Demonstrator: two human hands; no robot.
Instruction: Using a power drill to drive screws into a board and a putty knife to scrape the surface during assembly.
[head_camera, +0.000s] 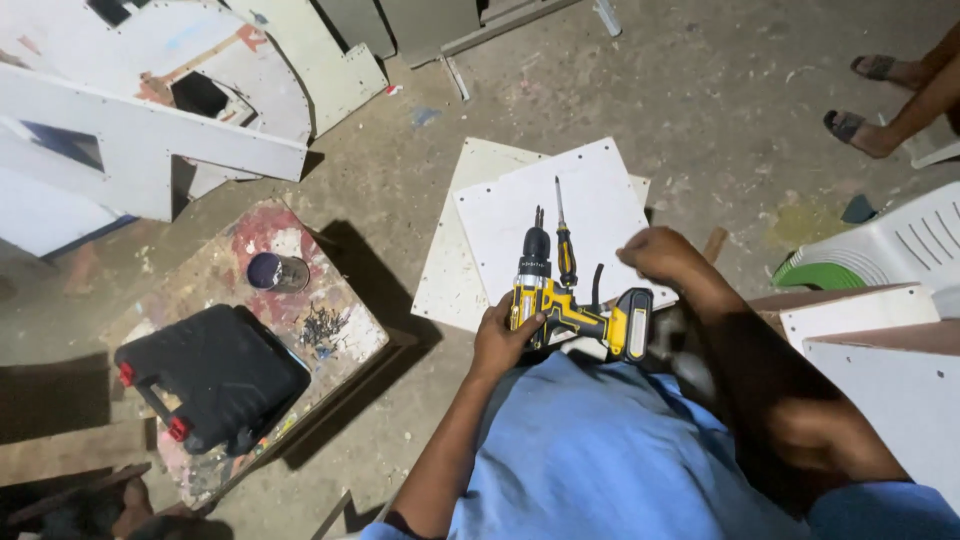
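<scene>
A yellow and black cordless drill (560, 305) lies across my lap, its chuck pointing away from me. My left hand (503, 338) grips the drill's body from the left. A screwdriver (564, 245) with a yellow and black handle lies next to the drill, over the white boards (600, 190) on the floor. My right hand (655, 255) rests with curled fingers on the right edge of the upper board, with nothing seen in it.
A paint-stained stool (215, 270) on the left carries a black tool case (205, 375), a small can (275, 272) and loose screws (322, 325). White cut panels (150, 130) lie at the back left. A white plastic chair (890, 245) and another person's sandalled feet (865, 125) are on the right.
</scene>
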